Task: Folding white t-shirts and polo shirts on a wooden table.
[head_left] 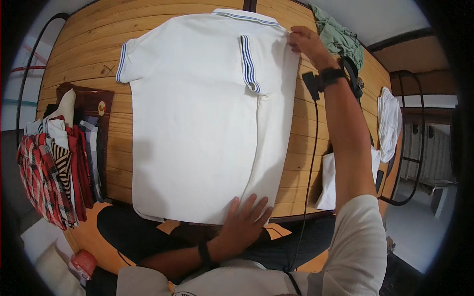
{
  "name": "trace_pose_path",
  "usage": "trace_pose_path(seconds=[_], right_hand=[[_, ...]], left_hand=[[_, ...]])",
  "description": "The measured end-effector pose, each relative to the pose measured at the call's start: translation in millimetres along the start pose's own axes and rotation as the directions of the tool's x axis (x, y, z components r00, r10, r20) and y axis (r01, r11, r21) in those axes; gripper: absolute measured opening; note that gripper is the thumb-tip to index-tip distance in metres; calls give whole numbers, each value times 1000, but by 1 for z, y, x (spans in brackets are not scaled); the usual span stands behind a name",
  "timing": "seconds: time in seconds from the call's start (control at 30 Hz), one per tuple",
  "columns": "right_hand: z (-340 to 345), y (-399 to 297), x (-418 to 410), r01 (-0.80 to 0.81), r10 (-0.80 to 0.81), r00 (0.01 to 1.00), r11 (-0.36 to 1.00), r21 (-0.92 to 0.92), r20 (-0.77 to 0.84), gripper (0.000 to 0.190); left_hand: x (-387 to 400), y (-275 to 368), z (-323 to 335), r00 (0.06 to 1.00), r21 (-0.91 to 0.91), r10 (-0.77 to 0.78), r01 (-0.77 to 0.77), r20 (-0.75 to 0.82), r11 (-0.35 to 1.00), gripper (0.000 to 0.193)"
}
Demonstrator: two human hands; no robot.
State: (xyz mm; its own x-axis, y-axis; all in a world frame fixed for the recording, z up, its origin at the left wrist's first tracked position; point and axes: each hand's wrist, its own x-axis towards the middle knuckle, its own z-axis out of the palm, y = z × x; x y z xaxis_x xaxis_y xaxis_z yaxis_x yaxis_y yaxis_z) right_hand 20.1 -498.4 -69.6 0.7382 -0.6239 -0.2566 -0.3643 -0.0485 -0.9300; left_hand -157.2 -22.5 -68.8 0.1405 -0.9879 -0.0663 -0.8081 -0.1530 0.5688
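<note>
A white polo shirt (192,122) lies front down on the slatted wooden table, its collar edged with blue stripes at the far side. The side on my right is folded inward, so that sleeve, with its blue-striped cuff, rests on the shirt's back. The other sleeve sticks out to the left. My left hand (246,222) presses on the folded strip near the hem with fingers spread. At the shoulder end of the fold, my right hand (307,44) touches the shirt's edge with bent fingers; whether it pinches the cloth is unclear.
A stack of folded clothes (59,159) overhangs the table's left edge. On the right are a crumpled green cloth (339,37), a white garment (389,124) and a folded white cloth (327,181). A black cable (313,148) runs beside the shirt across the wooden table (85,48).
</note>
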Motion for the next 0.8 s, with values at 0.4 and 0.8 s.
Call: trace_pose_path(seconds=[0.4,0.8], right_hand=[[77,8,-19,384,-447,852,178,-906,273,63],[80,4,-17,394,-416,867,232,-889,276,56]], left_hand=[[19,-17,-27,993,-106,-98,91,-71,990,69],[91,-251,-164,752,185,-531,629,-390,755,69]])
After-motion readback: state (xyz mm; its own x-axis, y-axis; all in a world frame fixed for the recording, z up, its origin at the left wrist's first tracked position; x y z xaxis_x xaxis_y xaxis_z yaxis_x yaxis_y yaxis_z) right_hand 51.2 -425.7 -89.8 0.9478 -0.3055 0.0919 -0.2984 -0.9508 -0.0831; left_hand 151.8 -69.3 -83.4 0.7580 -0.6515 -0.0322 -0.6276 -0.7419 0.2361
